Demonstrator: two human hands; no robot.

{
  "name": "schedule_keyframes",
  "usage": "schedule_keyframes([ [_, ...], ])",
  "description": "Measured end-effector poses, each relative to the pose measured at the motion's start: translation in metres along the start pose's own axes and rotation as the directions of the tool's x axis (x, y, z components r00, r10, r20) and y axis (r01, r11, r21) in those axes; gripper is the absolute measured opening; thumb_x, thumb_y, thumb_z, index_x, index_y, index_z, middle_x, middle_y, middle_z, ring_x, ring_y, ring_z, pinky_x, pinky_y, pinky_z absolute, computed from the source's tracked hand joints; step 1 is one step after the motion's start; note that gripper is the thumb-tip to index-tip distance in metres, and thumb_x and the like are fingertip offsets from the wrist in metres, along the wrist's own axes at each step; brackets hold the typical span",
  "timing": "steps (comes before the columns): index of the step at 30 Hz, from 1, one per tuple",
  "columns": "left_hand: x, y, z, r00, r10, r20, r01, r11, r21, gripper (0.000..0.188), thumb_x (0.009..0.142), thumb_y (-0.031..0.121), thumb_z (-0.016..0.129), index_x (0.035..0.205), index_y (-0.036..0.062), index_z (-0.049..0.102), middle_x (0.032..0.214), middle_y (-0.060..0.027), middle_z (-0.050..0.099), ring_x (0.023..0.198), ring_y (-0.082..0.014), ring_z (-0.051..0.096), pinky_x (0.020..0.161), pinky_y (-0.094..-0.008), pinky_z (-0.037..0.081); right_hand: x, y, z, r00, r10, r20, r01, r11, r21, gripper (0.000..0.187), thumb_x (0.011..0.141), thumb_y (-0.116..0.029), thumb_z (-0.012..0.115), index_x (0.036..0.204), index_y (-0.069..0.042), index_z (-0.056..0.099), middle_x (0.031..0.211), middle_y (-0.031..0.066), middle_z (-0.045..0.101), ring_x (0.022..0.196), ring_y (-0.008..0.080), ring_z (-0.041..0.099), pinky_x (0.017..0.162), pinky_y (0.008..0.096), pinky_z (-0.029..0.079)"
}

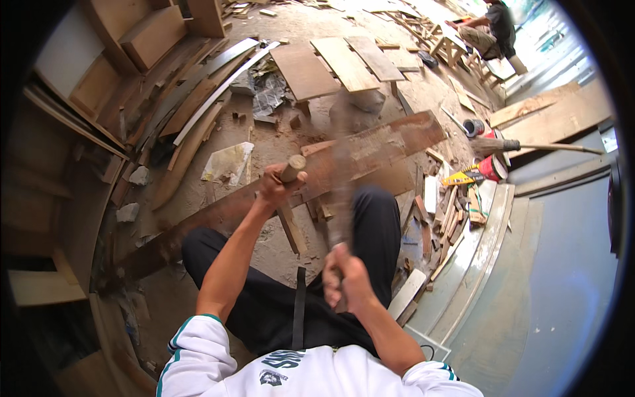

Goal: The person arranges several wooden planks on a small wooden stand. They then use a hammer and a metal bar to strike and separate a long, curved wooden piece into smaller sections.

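I sit with my knees apart at a long, worn reddish-brown plank (390, 147) lying slantwise in front of me. My left hand (276, 188) is closed round an upright tool with a round wooden handle (292, 171), over the plank; its lower end is hidden by the hand. My right hand (346, 278) grips a long brown tool (340, 198) above my right thigh. Motion smears its far part, so its kind does not show. Below my left hand a short wooden stick (290, 228) slants toward the ground.
Three flat boards (344, 63) lie ahead. Wooden strips (192, 99) and cabinet-like frames (155, 40) stand at left. At right are offcuts (450, 218), a yellow-handled saw (463, 176), a red can (493, 167) and a brush (493, 144). Another person (493, 33) sits far right.
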State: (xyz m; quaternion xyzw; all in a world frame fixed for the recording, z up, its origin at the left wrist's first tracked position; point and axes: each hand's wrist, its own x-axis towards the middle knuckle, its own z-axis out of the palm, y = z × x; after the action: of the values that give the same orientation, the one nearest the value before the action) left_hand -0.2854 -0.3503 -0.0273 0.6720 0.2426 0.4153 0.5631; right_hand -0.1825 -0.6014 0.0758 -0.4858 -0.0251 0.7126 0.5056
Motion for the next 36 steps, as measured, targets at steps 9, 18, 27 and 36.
schedule_keyframes([
  [9, -0.056, -0.035, -0.102, 0.839, -0.44, -0.321, -0.127, 0.416, -0.901, 0.04, 0.094, 0.027, 0.059, 0.062, 0.013, 0.04, 0.051, 0.0042, 0.035, 0.045, -0.0095, 0.036, 0.048, -0.0271, 0.036, -0.006, 0.015, 0.035, 0.969, 0.206, 0.137, -0.172, 0.96, -0.222, 0.051, 0.096, -0.059, 0.051, 0.086, -0.01, 0.047, 0.056, 0.002, 0.044, 0.037, 0.0145, 0.043, 0.035, 0.0297, 0.04],
  [18, -0.123, 0.03, -0.163, 0.744, -0.151, -0.651, -0.312, 0.783, -0.538, 0.031, 0.092, 0.014, 0.05, 0.065, 0.0156, 0.035, 0.051, 0.0043, 0.026, 0.044, -0.0089, 0.027, 0.049, -0.0278, 0.033, 0.046, -0.029, -0.006, 0.952, -0.303, -0.037, 0.286, 0.929, -0.236, 0.049, 0.099, -0.058, 0.047, 0.087, -0.01, 0.045, 0.054, 0.0012, 0.044, 0.035, 0.0134, 0.045, 0.033, 0.0284, 0.041],
  [27, -0.131, 0.053, -0.106, 0.803, -0.183, -0.568, -0.341, 0.64, -0.689, 0.034, 0.092, 0.013, 0.05, 0.062, 0.0154, 0.034, 0.051, 0.0041, 0.026, 0.043, -0.0089, 0.028, 0.049, -0.0281, 0.035, 0.078, 0.004, 0.004, 0.884, -0.465, 0.042, 0.424, 0.761, -0.491, 0.031, 0.09, -0.029, 0.074, 0.096, -0.004, 0.057, 0.065, -0.001, 0.053, 0.048, 0.0076, 0.051, 0.041, 0.0235, 0.044],
  [36, -0.108, 0.091, -0.031, 0.889, -0.136, -0.437, -0.316, 0.508, -0.801, 0.031, 0.094, 0.015, 0.049, 0.065, 0.0169, 0.038, 0.05, 0.0049, 0.029, 0.043, -0.0079, 0.03, 0.048, -0.0275, 0.034, 0.067, 0.003, 0.037, 0.806, -0.591, -0.03, 0.583, 0.803, -0.124, 0.036, 0.09, -0.02, 0.074, 0.116, 0.002, 0.061, 0.101, 0.0132, 0.069, 0.06, 0.0113, 0.063, 0.043, 0.0221, 0.046],
])
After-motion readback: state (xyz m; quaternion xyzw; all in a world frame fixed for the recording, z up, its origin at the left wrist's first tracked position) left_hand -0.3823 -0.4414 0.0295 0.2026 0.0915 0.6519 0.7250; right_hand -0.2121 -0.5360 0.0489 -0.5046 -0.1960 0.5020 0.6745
